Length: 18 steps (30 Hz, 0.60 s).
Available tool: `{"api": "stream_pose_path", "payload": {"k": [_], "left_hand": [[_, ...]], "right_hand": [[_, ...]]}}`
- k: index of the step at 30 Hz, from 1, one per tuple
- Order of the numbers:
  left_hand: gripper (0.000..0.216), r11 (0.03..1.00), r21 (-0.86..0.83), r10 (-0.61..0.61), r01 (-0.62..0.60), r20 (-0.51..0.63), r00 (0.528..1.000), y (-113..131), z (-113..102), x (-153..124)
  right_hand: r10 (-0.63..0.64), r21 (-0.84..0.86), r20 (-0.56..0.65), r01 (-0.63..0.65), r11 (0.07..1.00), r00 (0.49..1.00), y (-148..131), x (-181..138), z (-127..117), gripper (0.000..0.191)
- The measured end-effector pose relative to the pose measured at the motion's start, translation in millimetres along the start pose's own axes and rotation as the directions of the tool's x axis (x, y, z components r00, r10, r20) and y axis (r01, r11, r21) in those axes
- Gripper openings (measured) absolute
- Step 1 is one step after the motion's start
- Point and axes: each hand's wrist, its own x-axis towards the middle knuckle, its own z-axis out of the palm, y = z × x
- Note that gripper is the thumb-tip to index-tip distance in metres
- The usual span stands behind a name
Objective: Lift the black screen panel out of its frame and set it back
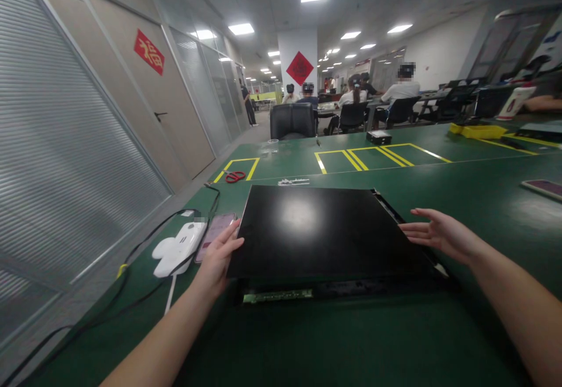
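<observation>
A flat black display panel (325, 232) with a glossy face lies slightly tilted in front of me, over a dark frame. Along its near edge shows a strip of green circuit board (277, 296). My left hand (222, 253) grips the panel's left edge, thumb on top and the other fingers partly hidden. At the opposite edge, my right hand (439, 235) has its fingers stretched out and thumb apart. Its fingertips are at the panel's right side; whether they touch it I cannot tell.
Left of the panel are a phone (215, 236), a white power strip (180, 249) and black cables. Red scissors (235, 177) and small white pieces (293, 182) lie beyond it. Farther back are yellow tape outlines, a small black box (378, 137) and a yellow tray (476, 132). Another phone (544, 189) lies right.
</observation>
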Motion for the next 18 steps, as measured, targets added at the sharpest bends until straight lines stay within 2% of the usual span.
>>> {"api": "stream_pose_path", "payload": {"k": [5, 14, 18], "left_hand": [[0.058, 1.000, -0.007, -0.028, 0.028, -0.010, 1.000, -7, 2, 0], [0.060, 0.995, 0.080, -0.056, 0.053, 0.034, 0.998, -20, -6, 8], [0.061, 0.993, 0.105, -0.052, 0.046, 0.056, 0.997, -23, -10, 12]], "right_hand": [[-0.028, -0.055, 0.002, 0.028, 0.998, 1.000, 1, 3, -5, 0.074], [-0.107, -0.103, -0.126, 0.094, 0.990, 0.986, 5, 8, -5, 0.054], [-0.144, -0.166, -0.124, 0.122, 0.979, 0.982, 6, 9, -4, 0.056]]}}
